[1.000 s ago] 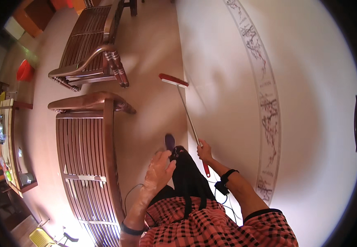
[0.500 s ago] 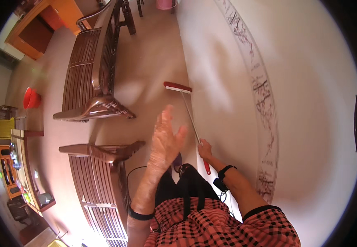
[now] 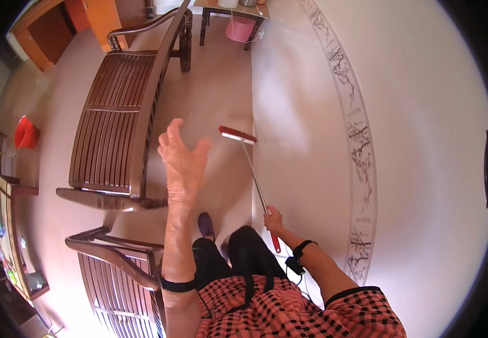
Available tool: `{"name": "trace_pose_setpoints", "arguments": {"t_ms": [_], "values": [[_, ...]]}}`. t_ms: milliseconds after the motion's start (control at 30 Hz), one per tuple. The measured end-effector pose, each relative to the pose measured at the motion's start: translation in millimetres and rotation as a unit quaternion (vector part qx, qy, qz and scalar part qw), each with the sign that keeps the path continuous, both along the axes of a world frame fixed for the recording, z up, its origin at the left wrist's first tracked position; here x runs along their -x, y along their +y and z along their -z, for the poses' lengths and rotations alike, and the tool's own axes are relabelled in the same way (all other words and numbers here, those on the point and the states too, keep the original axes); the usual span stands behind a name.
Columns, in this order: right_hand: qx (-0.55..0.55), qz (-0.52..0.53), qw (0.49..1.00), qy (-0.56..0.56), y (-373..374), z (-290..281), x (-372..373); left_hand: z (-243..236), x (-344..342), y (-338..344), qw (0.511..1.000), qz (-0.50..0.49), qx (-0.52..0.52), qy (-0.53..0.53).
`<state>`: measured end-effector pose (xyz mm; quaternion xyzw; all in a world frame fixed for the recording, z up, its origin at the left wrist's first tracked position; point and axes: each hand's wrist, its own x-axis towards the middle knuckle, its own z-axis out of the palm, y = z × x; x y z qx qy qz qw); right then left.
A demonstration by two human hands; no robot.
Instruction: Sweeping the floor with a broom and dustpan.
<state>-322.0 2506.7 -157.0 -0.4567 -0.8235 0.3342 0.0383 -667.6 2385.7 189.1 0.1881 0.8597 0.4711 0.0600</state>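
Note:
My right hand point(image 3: 274, 219) is closed around the handle of a long push broom point(image 3: 252, 169), near its red grip end. The broom's head, white with red bristles, lies close to the foot of the wall, ahead of my feet. My left hand point(image 3: 182, 160) is raised in the air with fingers apart and nothing in it, nearest to the dark wooden slatted bench point(image 3: 109, 121) on the left.
A second wooden slatted seat point(image 3: 121, 281) stands at the near left. Ahead, a pink bucket point(image 3: 240, 28) hangs or stands by a small table point(image 3: 230, 10). A red bucket point(image 3: 26, 133) stands on the floor far left. The white wall point(image 3: 306, 163) runs along my right.
I have moved forward along the wall, so the benches sit nearer and the pink bucket shows more. My left hand has shifted left with its fingers more spread. The broom stays in my right hand.

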Motion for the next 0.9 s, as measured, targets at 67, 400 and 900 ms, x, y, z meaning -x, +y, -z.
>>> {"name": "trace_pose_setpoints", "arguments": {"t_ms": [67,400,900], "values": [[0.008,0.004,1.000,-0.002,20,-1,36,7,32,10,0.999,-0.026,0.030,-0.012],[-0.056,0.011,0.998,0.026,150,-3,208,66,175,67,0.973,-0.105,0.199,0.060],[-0.028,0.037,0.997,0.061,422,78,498,113,235,60,0.907,-0.186,0.352,-0.137]]}}
